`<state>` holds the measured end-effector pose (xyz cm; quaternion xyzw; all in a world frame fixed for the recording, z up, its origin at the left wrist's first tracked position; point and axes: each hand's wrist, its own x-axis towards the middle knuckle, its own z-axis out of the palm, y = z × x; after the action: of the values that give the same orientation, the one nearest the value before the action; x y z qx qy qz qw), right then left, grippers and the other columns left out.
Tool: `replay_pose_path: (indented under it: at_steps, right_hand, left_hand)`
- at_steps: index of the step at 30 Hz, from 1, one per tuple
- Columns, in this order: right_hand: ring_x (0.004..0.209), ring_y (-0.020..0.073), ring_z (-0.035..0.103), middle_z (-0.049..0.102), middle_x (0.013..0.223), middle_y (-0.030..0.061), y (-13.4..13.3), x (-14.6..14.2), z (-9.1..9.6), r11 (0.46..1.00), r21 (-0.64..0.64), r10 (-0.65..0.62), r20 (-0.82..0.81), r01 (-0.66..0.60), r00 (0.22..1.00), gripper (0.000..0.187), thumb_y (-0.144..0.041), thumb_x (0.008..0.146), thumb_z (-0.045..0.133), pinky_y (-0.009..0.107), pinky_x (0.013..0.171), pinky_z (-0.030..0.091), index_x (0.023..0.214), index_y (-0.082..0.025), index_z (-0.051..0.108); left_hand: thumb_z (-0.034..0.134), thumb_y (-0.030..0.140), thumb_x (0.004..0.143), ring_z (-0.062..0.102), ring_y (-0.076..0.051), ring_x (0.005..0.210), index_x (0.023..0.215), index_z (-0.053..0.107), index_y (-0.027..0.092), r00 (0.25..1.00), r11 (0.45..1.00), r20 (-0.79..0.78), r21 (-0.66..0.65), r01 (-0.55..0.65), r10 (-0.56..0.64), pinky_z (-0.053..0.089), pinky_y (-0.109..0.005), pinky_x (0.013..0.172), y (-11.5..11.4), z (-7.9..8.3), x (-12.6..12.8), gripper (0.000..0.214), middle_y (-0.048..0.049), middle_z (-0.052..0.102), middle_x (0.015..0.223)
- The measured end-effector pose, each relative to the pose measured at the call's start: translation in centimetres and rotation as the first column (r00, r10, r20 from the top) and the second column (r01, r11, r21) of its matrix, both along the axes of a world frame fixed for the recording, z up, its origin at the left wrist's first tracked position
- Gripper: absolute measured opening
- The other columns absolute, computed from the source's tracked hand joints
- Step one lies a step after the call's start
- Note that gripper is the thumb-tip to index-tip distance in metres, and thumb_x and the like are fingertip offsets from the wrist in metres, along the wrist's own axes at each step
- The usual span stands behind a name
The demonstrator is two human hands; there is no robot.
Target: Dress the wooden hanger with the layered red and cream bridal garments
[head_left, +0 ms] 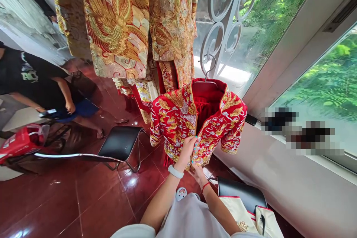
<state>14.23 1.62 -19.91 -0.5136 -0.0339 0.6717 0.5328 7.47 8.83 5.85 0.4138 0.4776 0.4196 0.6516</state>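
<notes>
A red jacket with gold and white embroidery hangs on a hanger in front of me. My left hand, with a white wristband, pinches the jacket's front edge near the hem. Just below it, my right hand with a red string on the wrist grips the hem from underneath. Its fingers are mostly hidden by the cloth.
Larger gold embroidered garments hang behind the jacket. A black stool stands on the red tiled floor at left, beside a crouching person in black. A window with iron scrollwork and a white ledge run along the right. A second black seat with cream cloth is at lower right.
</notes>
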Motion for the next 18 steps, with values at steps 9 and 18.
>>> replay_pose_path:
  at_steps: [9, 18]
  right_hand:
    - [0.074, 0.0219, 0.068, 0.069, 0.07, -0.0003, -0.9, -1.2, 0.7, 1.0, -0.012, -0.017, 0.004, 0.017, 1.0, 0.053, -0.045, 0.037, 0.094, 0.036, 0.071, 0.057, 0.072, -0.022, 0.061]
    - [0.067, 0.0199, 0.066, 0.06, 0.059, -0.0046, -0.3, -2.2, 1.6, 0.998, -0.05, -0.03, 0.027, 0.032, 0.999, 0.063, -0.051, 0.03, 0.095, 0.041, 0.068, 0.058, 0.067, -0.023, 0.052]
  left_hand:
    - [0.072, 0.051, 0.077, 0.033, -0.003, 0.045, 0.066, 0.055, 0.017, 0.986, 0.983, 0.161, 0.18, 0.023, -0.052, 0.029, -0.018, 0.042, 3.5, 8.4, 1.2, 0.04, 0.0066, 0.042, 0.059]
    - [0.067, 0.035, 0.086, 0.031, -0.002, 0.042, 0.064, 0.055, 0.016, 0.987, 0.982, 0.16, 0.188, -0.019, -0.012, 0.027, -0.017, 0.039, 5.6, 13.0, 2.3, 0.032, 0.0058, 0.043, 0.057]
